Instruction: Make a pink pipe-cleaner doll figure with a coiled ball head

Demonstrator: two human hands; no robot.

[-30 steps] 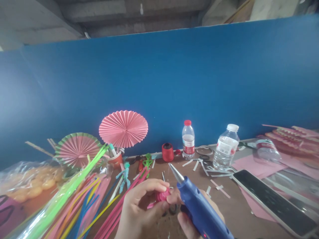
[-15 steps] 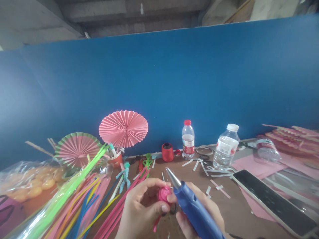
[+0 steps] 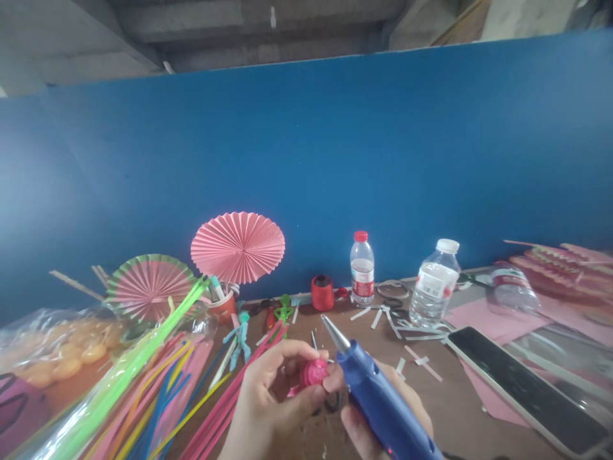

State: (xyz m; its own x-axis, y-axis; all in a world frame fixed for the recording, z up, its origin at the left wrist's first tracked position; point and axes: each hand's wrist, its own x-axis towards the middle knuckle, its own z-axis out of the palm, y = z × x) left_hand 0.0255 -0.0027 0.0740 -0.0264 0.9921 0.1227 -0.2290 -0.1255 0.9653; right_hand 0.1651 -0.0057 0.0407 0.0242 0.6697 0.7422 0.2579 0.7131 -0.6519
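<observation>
Between the thumb and fingers of my left hand (image 3: pixel 275 396) is a small bright pink coiled piece (image 3: pixel 315 372). My right hand (image 3: pixel 407 399) is wrapped round a blue pen-like tool (image 3: pixel 380 399) with a pointed metal tip, which angles up and to the left. A fingertip of my right hand touches the pink piece's right side. The metal tip stands above the piece, apart from it. Part of a pair of scissors shows on the brown table (image 3: pixel 450 409) behind and below my fingers.
Colored pipe cleaners (image 3: pixel 138 364) lie at the left, near pleated paper fans (image 3: pixel 238 248). Behind my hands stand a red spool (image 3: pixel 322 294), a red-capped bottle (image 3: pixel 362 268) and a white-capped bottle (image 3: pixel 435 284). A phone (image 3: pixel 527 390) and paper strips lie to the right.
The blue tool and my right hand have shifted slightly right and down. The pink piece has turned a little in my fingers, and its dangling pink end no longer shows below my left thumb.
</observation>
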